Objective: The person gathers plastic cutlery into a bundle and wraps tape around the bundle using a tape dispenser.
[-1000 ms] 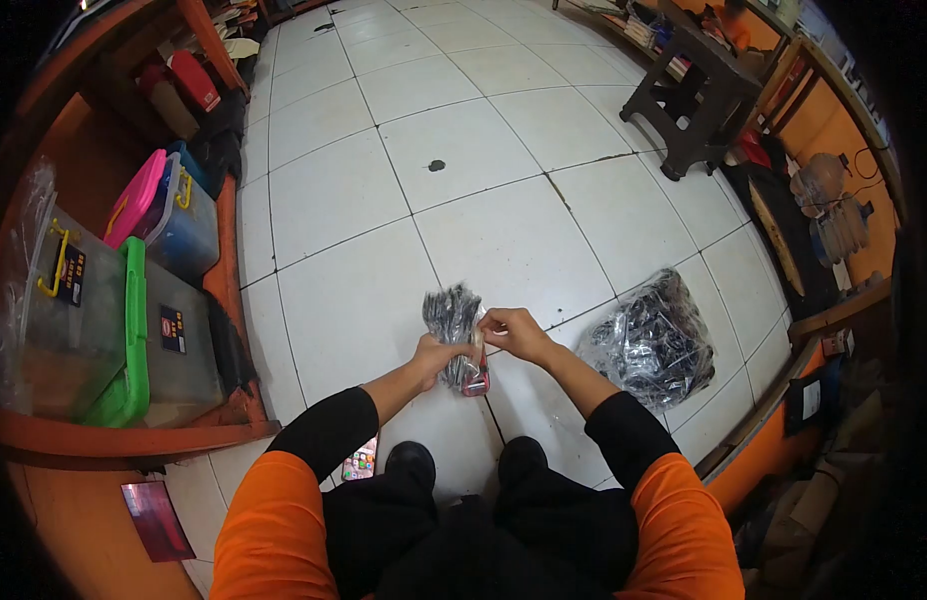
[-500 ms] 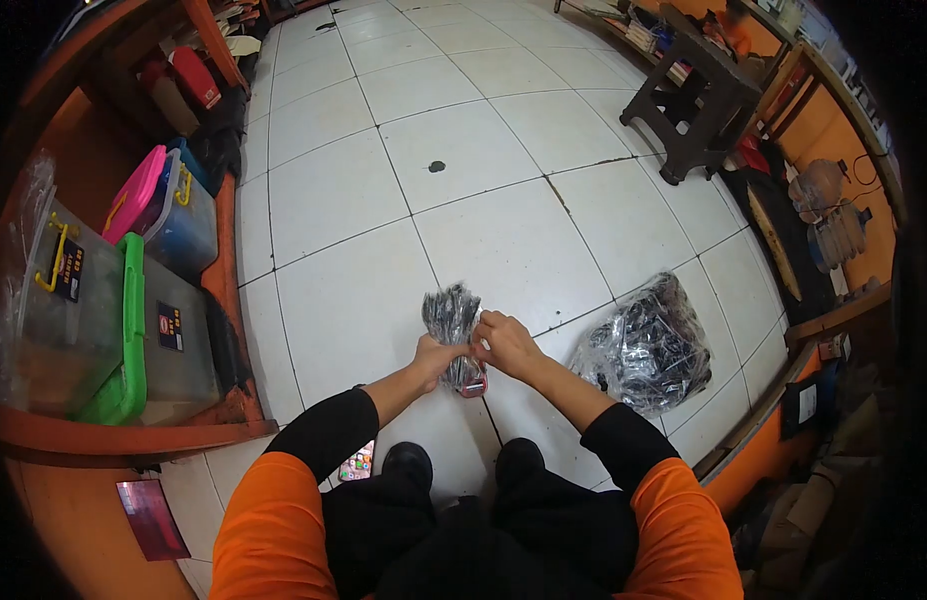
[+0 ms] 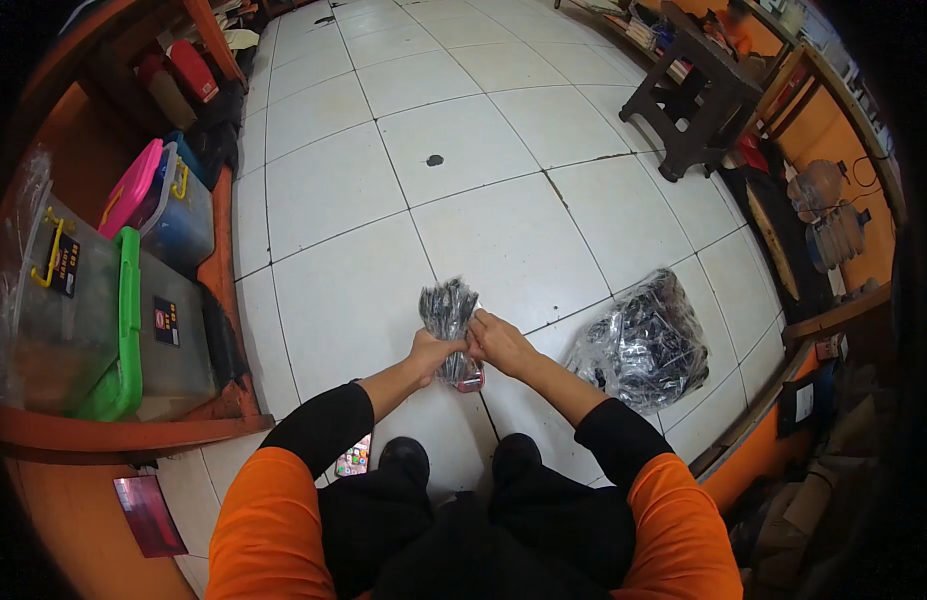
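A bundle of thin plastic-wrapped dark pieces (image 3: pixel 448 308) stands out above my hands, over the white tiles. My left hand (image 3: pixel 430 356) is wrapped round its middle from the left. Against its right side my right hand (image 3: pixel 497 340) has its fingers pressed together, close to the left thumb; what they pinch is hidden. Below the hands, a small red object (image 3: pixel 471 382) shows at the bundle's lower right. To the right on the floor lies a large clear plastic bag (image 3: pixel 649 345) with dark items inside.
Plastic boxes (image 3: pixel 69 300) with green and pink lids fill the left shelf. A dark stool (image 3: pixel 692 95) stands at the upper right. A phone (image 3: pixel 354 456) lies by my left foot. Water bottles (image 3: pixel 836 235) are at the right.
My right hand has moved slightly down and left, closer to my left hand, and its fingers have folded in against the bundle. My left hand keeps its hold.
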### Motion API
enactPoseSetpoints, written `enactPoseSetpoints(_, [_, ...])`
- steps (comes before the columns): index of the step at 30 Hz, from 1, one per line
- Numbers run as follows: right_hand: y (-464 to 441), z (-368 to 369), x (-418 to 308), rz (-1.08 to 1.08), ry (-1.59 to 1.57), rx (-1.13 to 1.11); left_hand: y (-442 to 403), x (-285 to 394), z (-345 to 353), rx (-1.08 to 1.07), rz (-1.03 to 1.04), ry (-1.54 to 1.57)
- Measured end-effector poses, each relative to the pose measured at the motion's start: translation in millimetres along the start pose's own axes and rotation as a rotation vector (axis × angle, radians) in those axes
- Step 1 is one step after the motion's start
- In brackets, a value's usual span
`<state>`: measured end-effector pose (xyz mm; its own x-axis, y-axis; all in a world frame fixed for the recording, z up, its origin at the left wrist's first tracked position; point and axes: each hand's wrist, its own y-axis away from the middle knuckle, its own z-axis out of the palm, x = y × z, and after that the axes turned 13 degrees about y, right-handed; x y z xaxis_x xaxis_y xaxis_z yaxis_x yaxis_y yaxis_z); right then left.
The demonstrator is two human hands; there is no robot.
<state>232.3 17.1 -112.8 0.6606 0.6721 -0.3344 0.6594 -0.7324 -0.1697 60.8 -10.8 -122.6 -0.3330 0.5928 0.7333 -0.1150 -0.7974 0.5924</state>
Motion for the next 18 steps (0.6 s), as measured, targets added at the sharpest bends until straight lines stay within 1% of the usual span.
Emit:
enactPoseSetpoints(2, [0.3,-6.6,0.2,-0.029,-0.034,0.028,-0.9,-3.1,-3.1,-0.038,-0.026,0.040])
enactPoseSetpoints(5, [-1.6,-10.0,17.9,0.227,-0.197,-0.057,18.0,8.1,9.3,-0.062,0.023,0.086])
enactPoseSetpoints(6, [-2.8,-12.9,23.5,0.259,-0.271,-0.072,17.3,8.1,8.6,-0.055,0.017,0.083])
enactPoseSetpoints(9, [2.5,-17.1,26.6,0.215,-0.405,-0.064,14.5,9.4,9.9,-0.061,0.001,0.086])
enactPoseSetpoints(12, [6.9,-17.1,18.0,0.137,-0.349,-0.063,15.8,11.0,10.3,-0.089,-0.004,0.096])
enactPoseSetpoints(15, [1.5,-14.9,19.1,0.152,-0.404,-0.115,17.3,13.8,10.0,-0.085,0.006,0.092])
enactPoseSetpoints(18, [-2.7,-18.1,20.5,0.095,-0.323,-0.138,21.3,18.9,13.1,-0.092,0.004,0.105])
